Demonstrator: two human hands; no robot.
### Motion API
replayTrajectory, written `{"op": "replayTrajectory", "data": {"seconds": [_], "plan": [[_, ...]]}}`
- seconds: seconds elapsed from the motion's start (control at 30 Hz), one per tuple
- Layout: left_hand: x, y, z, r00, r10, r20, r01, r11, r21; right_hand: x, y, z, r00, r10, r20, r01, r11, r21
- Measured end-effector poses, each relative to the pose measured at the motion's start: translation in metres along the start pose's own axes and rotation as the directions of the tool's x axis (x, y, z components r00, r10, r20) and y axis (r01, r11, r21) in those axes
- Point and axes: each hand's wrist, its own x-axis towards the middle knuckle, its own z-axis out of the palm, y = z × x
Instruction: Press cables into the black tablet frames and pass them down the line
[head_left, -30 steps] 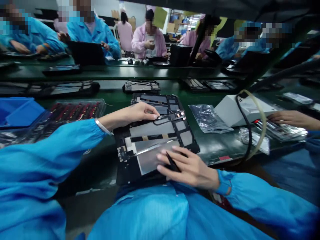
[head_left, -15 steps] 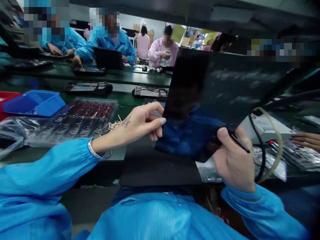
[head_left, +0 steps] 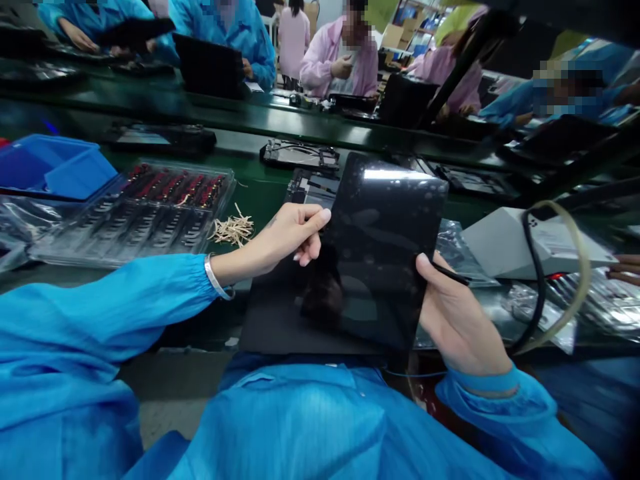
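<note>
Head view: a black tablet panel (head_left: 383,250), glossy face up, is held above the black mat (head_left: 280,320); left hand (head_left: 290,233) fingers pinch its left edge, right hand (head_left: 457,320) fingers are clamped on its right edge together with a thin black stylus (head_left: 450,273).

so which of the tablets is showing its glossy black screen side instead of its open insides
The tablet held in both hands, left hand and right hand. The tablets lying on the green belt behind it show bare insides.

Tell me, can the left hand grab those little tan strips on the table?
Probably yes: the tan strips lie just beside the left hand, nothing between them, but it holds the black tablet now.
</note>
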Motion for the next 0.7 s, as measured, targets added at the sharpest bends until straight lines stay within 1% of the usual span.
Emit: {"op": "replayTrajectory", "data": {"seconds": [0.13, 0.23, 0.33, 0.4, 0.47, 0.5, 0.53, 0.57, 0.6, 0.63, 0.67, 0.7], "plan": [[0.003, -0.004, -0.002, 0.999, -0.035, -0.003, 0.035, 0.999, -0.004, 0.003, 0.002, -0.001, 1.0, 0.015, 0.017, -0.014, 1.0, -0.027], [0.004, -0.006, -0.003, 0.999, -0.042, -0.006, 0.042, 0.999, 0.002, 0.005, 0.003, 0.0, 0.999, 0.034, 0.034, -0.034, 0.999, 0.006], [0.004, -0.007, -0.004, 0.999, -0.04, -0.003, 0.04, 0.999, 0.014, 0.006, 0.004, -0.001, 0.999, 0.042, 0.011, -0.042, 0.999, 0.025], [0.003, -0.007, -0.004, 1.0, -0.03, 0.006, 0.03, 0.999, 0.024, 0.006, 0.003, 0.0, 1.0, 0.03, 0.0, -0.03, 1.0, -0.004], [0.003, -0.006, -0.006, 0.999, -0.009, 0.037, 0.007, 0.999, 0.041, 0.006, -0.004, 0.002, 1.0, -0.017, 0.01, 0.018, 0.998, -0.053], [0.004, -0.004, -0.007, 0.998, 0.005, 0.063, -0.008, 0.999, 0.05, 0.004, -0.009, 0.004, 0.997, -0.082, 0.001, 0.082, 0.993, -0.084], [0.006, -0.001, -0.01, 0.995, 0.019, 0.096, -0.025, 0.998, 0.059, 0.002, -0.016, 0.007, 0.983, -0.182, -0.016, 0.178, 0.975, -0.131], [0.009, 0.002, -0.013, 0.991, 0.035, 0.131, -0.045, 0.997, 0.068, -0.001, -0.023, 0.01, 0.951, -0.308, -0.036, 0.294, 0.932, -0.21], [0.012, 0.005, -0.017, 0.985, 0.05, 0.164, -0.063, 0.995, 0.08, -0.005, -0.03, 0.013, 0.897, -0.44, -0.039, 0.405, 0.855, -0.325], [0.016, 0.007, -0.021, 0.98, 0.07, 0.186, -0.089, 0.991, 0.097, -0.01, -0.036, 0.017, 0.834, -0.552, 0.006, 0.495, 0.742, -0.452], [0.02, 0.009, -0.024, 0.976, 0.107, 0.189, -0.132, 0.983, 0.128, -0.016, -0.04, 0.02, 0.778, -0.618, 0.112, 0.565, 0.61, -0.556], [0.024, 0.009, -0.027, 0.972, 0.155, 0.177, -0.185, 0.967, 0.172, -0.022, -0.041, 0.023, 0.729, -0.632, 0.262, 0.633, 0.477, -0.609]]}}
